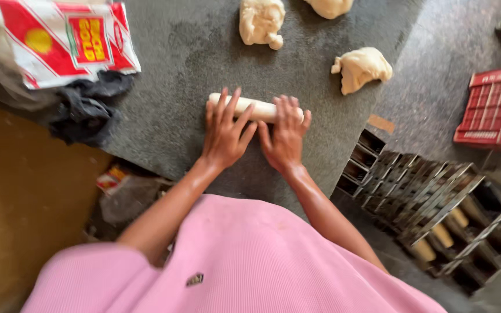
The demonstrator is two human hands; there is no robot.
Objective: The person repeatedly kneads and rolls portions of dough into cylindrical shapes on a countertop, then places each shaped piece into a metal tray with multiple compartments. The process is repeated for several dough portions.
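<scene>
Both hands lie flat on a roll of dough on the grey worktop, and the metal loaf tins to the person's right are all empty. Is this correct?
Not quite. The head view shows both hands, left hand and right hand, flat on the roll of dough on the grey worktop, but the metal loaf tins are not all empty: several nearer ones hold pale dough pieces.

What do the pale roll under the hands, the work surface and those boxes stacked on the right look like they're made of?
The roll looks like soft bread dough: pale, matte, smooth, like the lumps nearby. The work surface seems to be dark speckled stone, perhaps granite, dull finish. The stacked loaf tins look like thin metal, greyish with shiny worn edges. Both hands lie flat on the roll.
</scene>
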